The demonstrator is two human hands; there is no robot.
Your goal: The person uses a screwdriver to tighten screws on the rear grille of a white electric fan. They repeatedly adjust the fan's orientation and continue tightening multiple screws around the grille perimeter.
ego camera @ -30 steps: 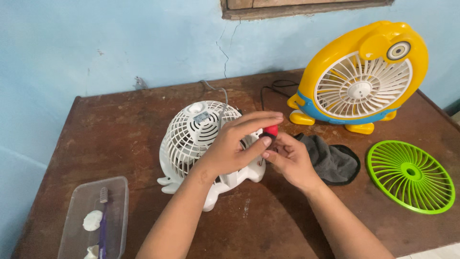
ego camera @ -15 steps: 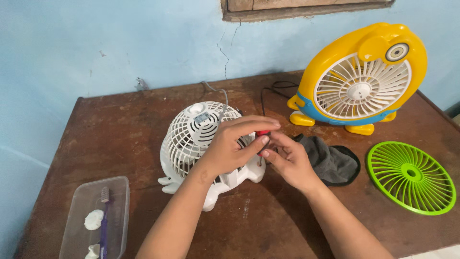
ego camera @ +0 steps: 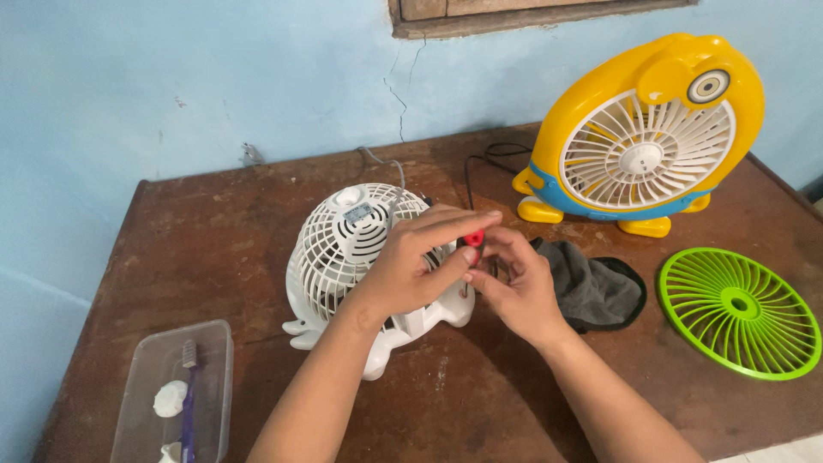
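The left hand (ego camera: 411,266) reaches over the small white plastic table fan with a round grille (ego camera: 360,257), its thumb and forefinger closed on a small red plastic-tipped piece (ego camera: 473,237), which sits right at those fingertips, at the fan's right side. The right hand (ego camera: 514,287) is just beside it on the other side, fingers curled in and nearly touching the left fingertips; whether they grip anything I cannot tell. The red piece lies between the two hands, slightly above the right fingers, and its long axis is too hidden to judge. Beyond the right hand's knuckles lies a dark grey cloth (ego camera: 596,287) on the brown wooden table (ego camera: 214,231).
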